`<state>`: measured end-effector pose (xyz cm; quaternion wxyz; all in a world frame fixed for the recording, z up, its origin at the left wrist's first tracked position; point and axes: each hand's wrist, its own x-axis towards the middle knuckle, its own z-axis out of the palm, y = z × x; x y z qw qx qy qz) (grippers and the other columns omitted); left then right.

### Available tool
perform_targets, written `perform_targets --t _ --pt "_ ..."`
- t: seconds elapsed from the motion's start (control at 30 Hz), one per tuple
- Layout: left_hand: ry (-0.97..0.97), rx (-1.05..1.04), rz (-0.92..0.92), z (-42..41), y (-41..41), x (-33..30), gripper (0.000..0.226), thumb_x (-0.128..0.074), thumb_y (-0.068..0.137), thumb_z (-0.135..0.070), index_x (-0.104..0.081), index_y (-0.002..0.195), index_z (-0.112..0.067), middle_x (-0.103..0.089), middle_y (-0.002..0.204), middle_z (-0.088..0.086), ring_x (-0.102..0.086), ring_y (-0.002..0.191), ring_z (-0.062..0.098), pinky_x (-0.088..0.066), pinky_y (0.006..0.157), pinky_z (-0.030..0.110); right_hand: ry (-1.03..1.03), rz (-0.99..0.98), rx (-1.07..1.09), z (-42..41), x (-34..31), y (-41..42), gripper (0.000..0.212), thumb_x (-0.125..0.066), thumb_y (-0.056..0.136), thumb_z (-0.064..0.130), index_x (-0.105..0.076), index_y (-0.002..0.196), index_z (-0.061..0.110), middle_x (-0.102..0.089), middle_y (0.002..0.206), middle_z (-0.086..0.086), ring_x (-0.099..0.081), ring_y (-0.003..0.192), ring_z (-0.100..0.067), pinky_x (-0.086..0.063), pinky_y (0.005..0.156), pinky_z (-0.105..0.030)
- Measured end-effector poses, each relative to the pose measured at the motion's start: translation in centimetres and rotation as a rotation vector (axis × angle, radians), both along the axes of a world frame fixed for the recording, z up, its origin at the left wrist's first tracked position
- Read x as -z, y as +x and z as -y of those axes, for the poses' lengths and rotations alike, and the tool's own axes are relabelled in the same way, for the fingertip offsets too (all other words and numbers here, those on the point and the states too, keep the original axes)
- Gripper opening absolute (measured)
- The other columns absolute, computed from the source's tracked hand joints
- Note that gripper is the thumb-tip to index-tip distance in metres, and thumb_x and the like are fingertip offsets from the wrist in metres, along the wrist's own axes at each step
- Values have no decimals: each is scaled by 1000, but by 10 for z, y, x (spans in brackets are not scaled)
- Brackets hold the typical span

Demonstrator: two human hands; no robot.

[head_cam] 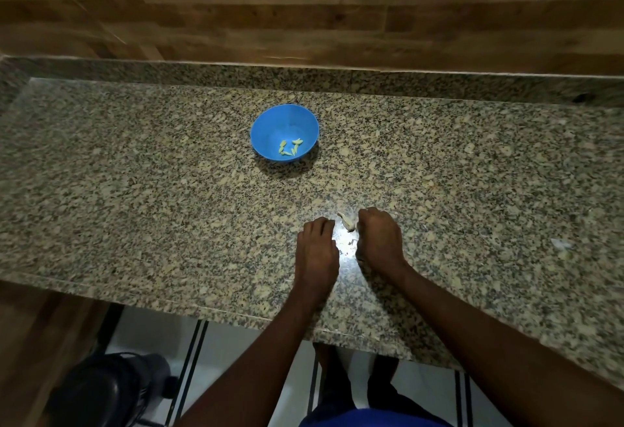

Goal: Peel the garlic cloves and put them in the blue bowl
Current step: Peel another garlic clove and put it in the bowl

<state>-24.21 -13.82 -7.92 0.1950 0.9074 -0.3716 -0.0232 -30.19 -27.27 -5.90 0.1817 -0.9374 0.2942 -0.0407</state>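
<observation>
Blue bowl [284, 131] beyond both hands.

Both forearms are bare — no sleeves, watch or rings; the left hand [317, 251] and right hand [380, 240] are ungloved. A blue cloth garment [368, 419] shows at six o'clock — dark shoes [381, 389] just above it.

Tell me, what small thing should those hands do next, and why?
Probably finish stripping the skin off the garlic piece lying between the left hand and right hand. It looks papery and unpeeled, while peeled cloves already sit in the blue bowl.
</observation>
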Motion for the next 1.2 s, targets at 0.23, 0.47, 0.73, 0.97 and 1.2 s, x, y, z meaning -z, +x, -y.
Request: perform_targets --t 0.23,0.47,0.73,0.97,1.2 --pt "3 -12 -17 1 -2 0 45 -63 86 -10 -56 130 -9 -56 130 7 -51 115 26 -45 93 40 159 89 191 2 -2 1 23 -54 66 -7 -48 65 15 -55 68 -2 -49 61 -26 -26 53 -30" --pt "-155 -107 -110 10 -3 -9 37 -60 87 -9 -61 124 -9 -60 117 8 -51 108 27 -45 90 38 426 109 247 28 -6 0 21 -69 75 6 -65 60 18 -65 59 6 -60 55 -4 -44 49 -18" --pt "-380 -151 -605 44 -1 -36 20 -64 89 -7 -77 101 -16 -75 84 0 -69 70 13 -58 68 32 1033 283 496 36 -22 -8 9 -63 90 -7 -71 89 -9 -70 71 -26 -64 54 -28 -60 55 -42" --pt "-482 -259 -1009 51 4 -45 4 -72 85 -4 -76 83 -5 -72 71 18 -63 56 22 -55 56 35 827 233 348 36 -35 -24 10 -68 88 3 -73 79 5 -72 64 -12 -72 53 -26 -59 49 -33" --pt "-523 -272 -1252 51 10 -42 3 -76 80 -2 -77 83 -2 -71 74 24 -66 66 26 -57 75 45 920 155 111 43 -42 -33 27 -64 95 11 -70 73 -2 -66 59 -15 -62 46 -19 -48 46 -22"
